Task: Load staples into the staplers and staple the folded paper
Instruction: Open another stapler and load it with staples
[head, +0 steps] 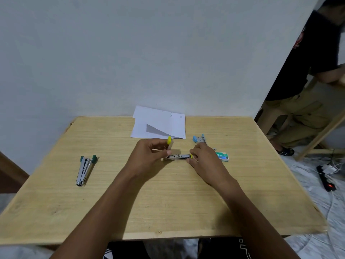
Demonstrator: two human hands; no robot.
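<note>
- Your left hand [149,154] pinches the yellow stapler [179,156] at frame centre, its top arm lifted, channel exposed for loading.
- Your right hand [205,161] pinches its other end, steadying it.
- Folded paper [158,122] overhangs the table [168,202] far edge; staple box [222,156], blue stapler [198,139] crowd the right.
- Green stapler [85,170] lies left; near side is open.

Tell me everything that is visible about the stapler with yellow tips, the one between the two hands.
The yellow-tipped stapler is a small metal one, silver with yellow plastic caps. It is opened wide: the lower part lies flat on the wooden table, its open channel facing up and a yellow tip at its right end, while the upper arm stands raised, its yellow cap showing above the left hand. That hand holds the raised arm; the right hand touches the right end. Whether staples are inside cannot be seen.
</note>
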